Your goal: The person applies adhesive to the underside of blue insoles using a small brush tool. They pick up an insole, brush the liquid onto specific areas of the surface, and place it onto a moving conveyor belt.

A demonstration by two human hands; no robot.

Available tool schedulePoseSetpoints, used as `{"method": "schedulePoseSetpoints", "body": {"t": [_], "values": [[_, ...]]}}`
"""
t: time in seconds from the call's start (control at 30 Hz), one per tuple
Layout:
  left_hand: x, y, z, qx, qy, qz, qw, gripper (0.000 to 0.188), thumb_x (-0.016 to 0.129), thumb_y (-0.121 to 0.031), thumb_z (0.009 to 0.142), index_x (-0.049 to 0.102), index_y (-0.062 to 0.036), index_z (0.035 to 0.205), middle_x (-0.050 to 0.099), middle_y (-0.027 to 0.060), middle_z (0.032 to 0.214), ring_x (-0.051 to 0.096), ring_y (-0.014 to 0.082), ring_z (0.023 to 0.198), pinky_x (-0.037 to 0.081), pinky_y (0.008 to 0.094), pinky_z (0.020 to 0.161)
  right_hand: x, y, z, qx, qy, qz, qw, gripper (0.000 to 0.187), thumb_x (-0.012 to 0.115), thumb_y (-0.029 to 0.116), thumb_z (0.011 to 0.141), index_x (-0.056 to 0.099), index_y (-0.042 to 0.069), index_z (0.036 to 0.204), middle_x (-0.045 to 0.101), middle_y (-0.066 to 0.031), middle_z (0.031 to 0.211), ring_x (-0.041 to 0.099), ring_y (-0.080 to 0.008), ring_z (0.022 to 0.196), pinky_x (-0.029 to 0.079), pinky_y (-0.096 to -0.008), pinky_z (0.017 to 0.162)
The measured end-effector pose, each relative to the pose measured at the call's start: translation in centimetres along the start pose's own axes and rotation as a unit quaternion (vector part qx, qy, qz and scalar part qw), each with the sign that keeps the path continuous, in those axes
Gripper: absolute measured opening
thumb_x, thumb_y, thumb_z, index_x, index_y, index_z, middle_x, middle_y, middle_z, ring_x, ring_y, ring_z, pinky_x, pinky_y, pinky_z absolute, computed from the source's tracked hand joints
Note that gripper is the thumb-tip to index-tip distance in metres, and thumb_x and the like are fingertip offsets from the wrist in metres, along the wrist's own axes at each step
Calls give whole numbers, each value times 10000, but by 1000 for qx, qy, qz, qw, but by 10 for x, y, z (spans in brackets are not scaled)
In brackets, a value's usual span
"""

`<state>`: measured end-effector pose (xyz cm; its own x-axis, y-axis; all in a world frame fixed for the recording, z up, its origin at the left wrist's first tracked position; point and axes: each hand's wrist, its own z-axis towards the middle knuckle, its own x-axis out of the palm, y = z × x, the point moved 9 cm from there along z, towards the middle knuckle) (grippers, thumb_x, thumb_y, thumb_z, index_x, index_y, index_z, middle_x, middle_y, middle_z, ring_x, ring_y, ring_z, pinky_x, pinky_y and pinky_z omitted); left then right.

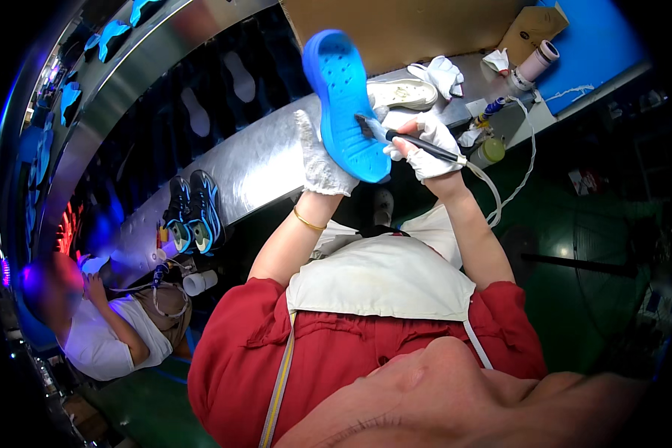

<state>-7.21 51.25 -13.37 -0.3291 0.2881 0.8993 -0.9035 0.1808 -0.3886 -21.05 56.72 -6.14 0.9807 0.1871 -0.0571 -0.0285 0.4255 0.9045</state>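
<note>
A bright blue shoe sole (342, 104) is held up over the bench, its dimpled inner face toward me. My left hand (322, 160), in a whitish knit glove, grips the sole along its left edge and lower end. In my right hand (433, 145), whose glove leaves some fingertips bare, is a brush (425, 145) with a black handle and a pale tube running from its back end. The brush's dark bristles meet the inside of the sole near its middle. My fingers on the sole's far side are hidden.
A metal bench (250, 168) runs across, with a conveyor of soles (196, 112) behind it. A cream shoe (403, 93), white gloves (442, 75), a roll (537, 61) and a greenish container (490, 151) stand right. Dark sneakers (201, 209) sit left, near a seated co-worker (116, 328).
</note>
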Motion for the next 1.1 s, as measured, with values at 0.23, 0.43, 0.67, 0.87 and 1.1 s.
{"method": "schedulePoseSetpoints", "body": {"t": [0.23,0.43,0.67,0.87,1.1], "values": [[20,-4,0,-19,0,12,1000,937,418,-787,868,342,-119,1521,461,168,1479,501,330,1301,411,499,1104,37,-17,-15,90,60,154,982,120,629,-40,917,577,13,1012,666,-78,968,661,-115,807,541,-248,744],[26,-14,-2,26,12,44,999,936,475,-750,871,325,-99,1527,442,176,1492,441,348,1360,321,515,1169,30,-11,-15,-17,-15,32,999,149,641,-68,898,579,8,1010,676,-95,950,673,-121,810,549,-255,742],[19,-16,0,-7,-16,14,1000,952,524,-726,857,323,-74,1521,437,195,1488,441,365,1361,319,507,1176,28,-41,-18,140,-19,150,979,123,612,-51,919,609,-4,1032,687,-115,980,698,-169,843,581,-296,765],[36,-21,2,-8,10,11,1000,954,503,-731,857,335,-61,1516,425,218,1493,437,376,1365,306,502,1184,45,7,-19,-90,91,-19,992,156,628,-91,895,622,7,1016,684,-96,947,683,-141,852,551,-268,810],[33,-25,4,-53,24,16,998,906,492,-694,887,354,-45,1504,458,224,1466,498,380,1314,383,511,1133,28,2,-11,-37,63,-20,997,140,668,-57,892,647,14,1011,684,-78,952,664,-114,856,537,-255,795]]}}
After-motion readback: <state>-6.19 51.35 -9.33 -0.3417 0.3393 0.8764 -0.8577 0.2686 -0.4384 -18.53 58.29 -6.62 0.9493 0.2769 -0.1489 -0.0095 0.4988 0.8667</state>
